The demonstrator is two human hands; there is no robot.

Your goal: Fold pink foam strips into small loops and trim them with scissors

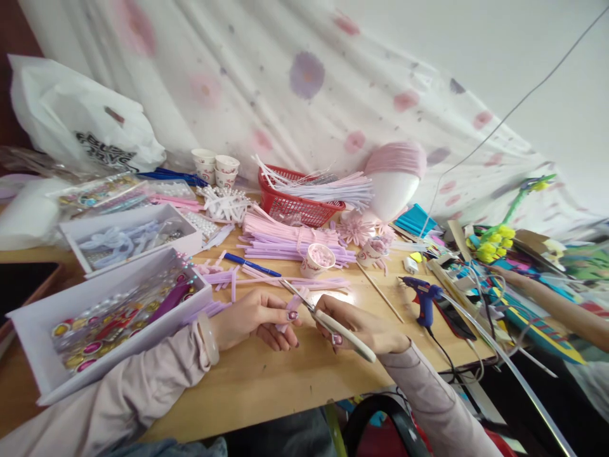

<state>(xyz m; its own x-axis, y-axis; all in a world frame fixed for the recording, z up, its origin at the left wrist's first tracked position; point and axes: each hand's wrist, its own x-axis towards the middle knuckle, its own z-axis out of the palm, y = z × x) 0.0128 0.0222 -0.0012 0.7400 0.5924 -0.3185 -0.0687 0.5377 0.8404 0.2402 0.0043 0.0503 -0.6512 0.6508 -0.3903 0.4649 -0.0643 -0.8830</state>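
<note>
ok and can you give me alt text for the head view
A person's right grip holds white-handled scissors at a lilac fuzzy strip pinched in their left grip, above a wooden table. Behind lie pink and lilac fuzzy stems; open white boxes sit left, a blue glue gun right.

A pale cloth (259, 70) printed with pink and mauve flowers hung in slanting folds behind the wooden worktop (238, 393). Plain whitish wall (504, 38) showed above it at right, crossed by a thin wire (533, 90). Light glinted off the worktop's middle.
</note>
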